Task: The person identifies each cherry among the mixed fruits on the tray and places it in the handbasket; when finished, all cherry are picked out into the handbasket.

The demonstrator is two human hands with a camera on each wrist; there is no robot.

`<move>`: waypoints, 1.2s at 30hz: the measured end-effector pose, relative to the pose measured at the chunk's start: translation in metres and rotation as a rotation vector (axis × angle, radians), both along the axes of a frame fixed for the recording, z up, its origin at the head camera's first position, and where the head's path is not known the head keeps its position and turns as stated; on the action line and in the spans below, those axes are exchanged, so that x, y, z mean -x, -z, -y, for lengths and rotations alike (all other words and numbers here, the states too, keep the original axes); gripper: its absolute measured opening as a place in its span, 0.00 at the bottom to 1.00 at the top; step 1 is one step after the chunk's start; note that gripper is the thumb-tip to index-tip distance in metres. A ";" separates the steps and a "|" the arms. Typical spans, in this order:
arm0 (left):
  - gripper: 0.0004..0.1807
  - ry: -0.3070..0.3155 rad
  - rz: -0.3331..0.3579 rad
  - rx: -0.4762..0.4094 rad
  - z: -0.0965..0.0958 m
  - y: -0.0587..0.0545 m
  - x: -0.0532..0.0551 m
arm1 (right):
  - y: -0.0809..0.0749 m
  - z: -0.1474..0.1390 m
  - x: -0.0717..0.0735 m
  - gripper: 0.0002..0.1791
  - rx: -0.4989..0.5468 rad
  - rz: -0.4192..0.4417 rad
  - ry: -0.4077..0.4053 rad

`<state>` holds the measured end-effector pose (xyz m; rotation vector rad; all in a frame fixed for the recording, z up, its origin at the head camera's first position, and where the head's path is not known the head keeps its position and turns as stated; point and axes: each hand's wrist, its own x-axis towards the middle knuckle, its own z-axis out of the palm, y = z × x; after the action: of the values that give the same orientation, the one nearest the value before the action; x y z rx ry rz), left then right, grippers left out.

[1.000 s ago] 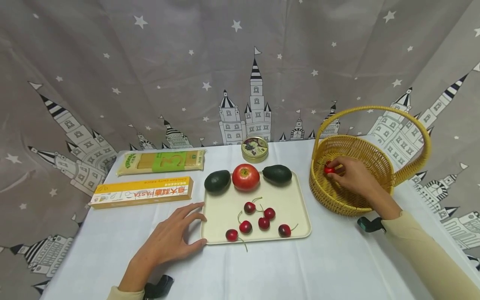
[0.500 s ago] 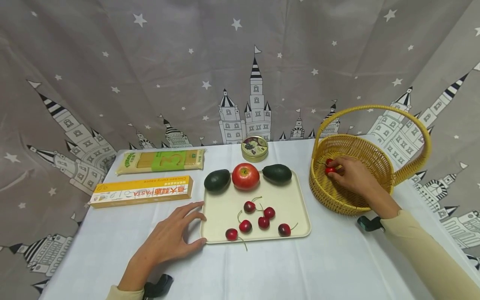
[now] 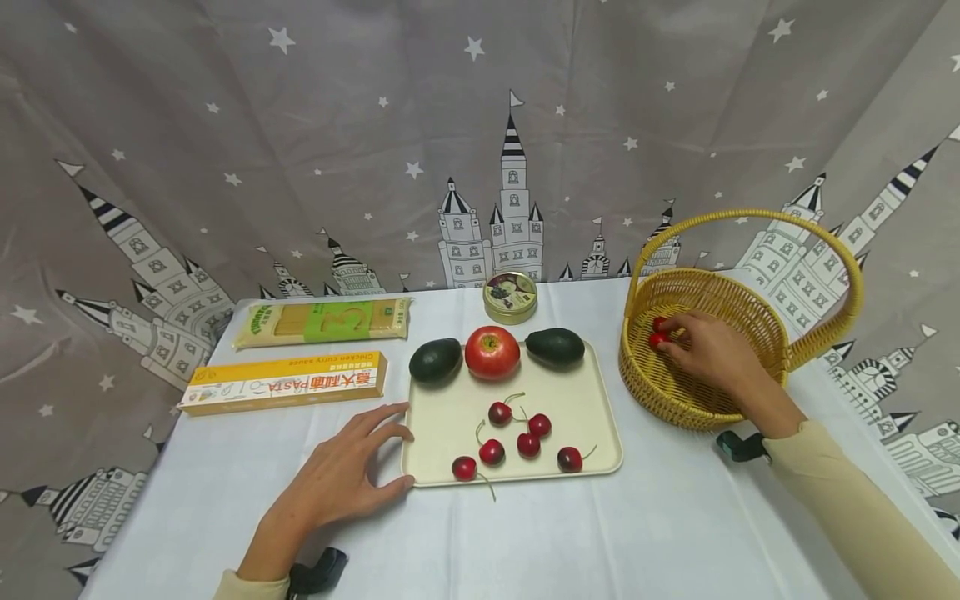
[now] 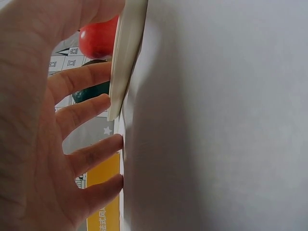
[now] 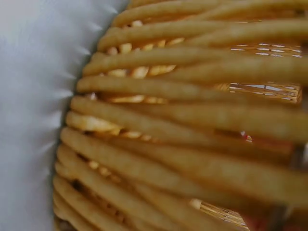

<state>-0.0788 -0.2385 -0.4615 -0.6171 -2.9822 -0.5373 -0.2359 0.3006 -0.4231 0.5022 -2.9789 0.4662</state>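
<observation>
My right hand [image 3: 708,354] reaches into the yellow wicker basket [image 3: 660,404] and holds a red cherry [image 3: 657,340] at its fingertips, low inside. Just behind it lies another cherry [image 3: 659,323], partly covered by the fingers. The right wrist view is filled by the basket's weave [image 5: 144,110], which hides that hand. At the left edge of a cream tray [image 3: 435,429], my left hand [image 3: 341,471] rests with fingers spread and fingertips against the rim. Several stemmed cherries [image 3: 492,452] lie on the tray, with a red pomegranate-like fruit [image 3: 492,353] and two avocados [image 3: 436,361], [image 3: 555,347] behind them.
A round tin [image 3: 510,297] stands behind the tray. To the left lie a pasta box [image 3: 285,385] and a bag of noodles [image 3: 322,322]. The basket's tall handle [image 3: 742,215] arches above my right hand. A grey castle-print curtain [image 3: 337,125] hangs behind the white-covered table.
Inside the basket, the right fingers and the cherry have shifted very slightly, and more of the cherry behind shows. The left hand and the tray have stayed put.
</observation>
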 end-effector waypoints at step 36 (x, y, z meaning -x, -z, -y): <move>0.23 -0.001 0.014 -0.007 0.000 -0.002 -0.001 | -0.017 0.098 -0.067 0.20 0.223 -0.072 -0.361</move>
<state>-0.0778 -0.2389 -0.4592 -0.6133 -2.9919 -0.5539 -0.1690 0.2031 -0.4057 1.0110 -2.7230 0.7787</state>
